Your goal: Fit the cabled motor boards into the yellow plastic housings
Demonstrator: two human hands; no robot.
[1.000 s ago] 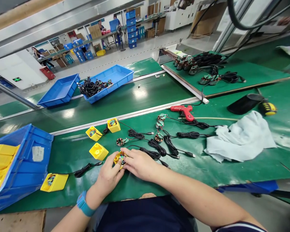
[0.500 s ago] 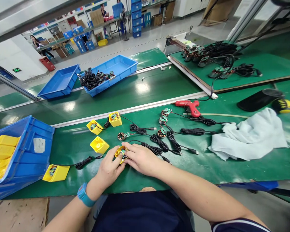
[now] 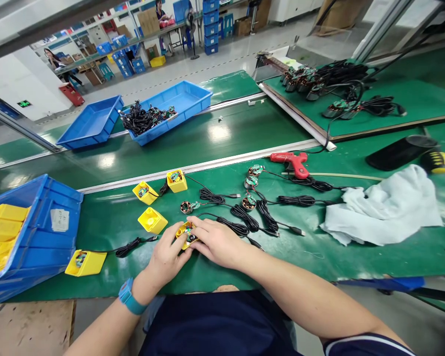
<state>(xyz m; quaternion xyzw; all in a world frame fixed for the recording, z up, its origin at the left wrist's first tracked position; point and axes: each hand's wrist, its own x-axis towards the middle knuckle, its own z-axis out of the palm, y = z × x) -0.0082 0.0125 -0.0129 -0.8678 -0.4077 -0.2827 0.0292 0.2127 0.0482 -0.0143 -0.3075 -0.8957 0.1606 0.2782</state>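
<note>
Between my hands is a yellow plastic housing (image 3: 180, 231) with a small circuit board and wires inside it. My left hand (image 3: 167, 254) grips its left side, fingers curled round the wall. From the right, my right hand (image 3: 215, 242) holds the housing too, its fingertips at the opening over the board. A black cable (image 3: 233, 226) lies just beyond my right hand. Close by on the bench stand an open yellow housing (image 3: 153, 220) and two more yellow housings (image 3: 145, 193) with boards inside. A copper-wound motor coil (image 3: 186, 207) lies just behind my hands.
A blue bin (image 3: 59, 247) of yellow housings stands at the left. A red glue gun (image 3: 292, 162), a white cloth (image 3: 381, 207) and several coils with cables (image 3: 249, 201) lie to the right. Blue trays (image 3: 185, 104) sit beyond the metal rail.
My left thumb has shifted slightly away from the board, so more of the housing's inside shows. Both hands stay on the housing; the view has moved a little.
</note>
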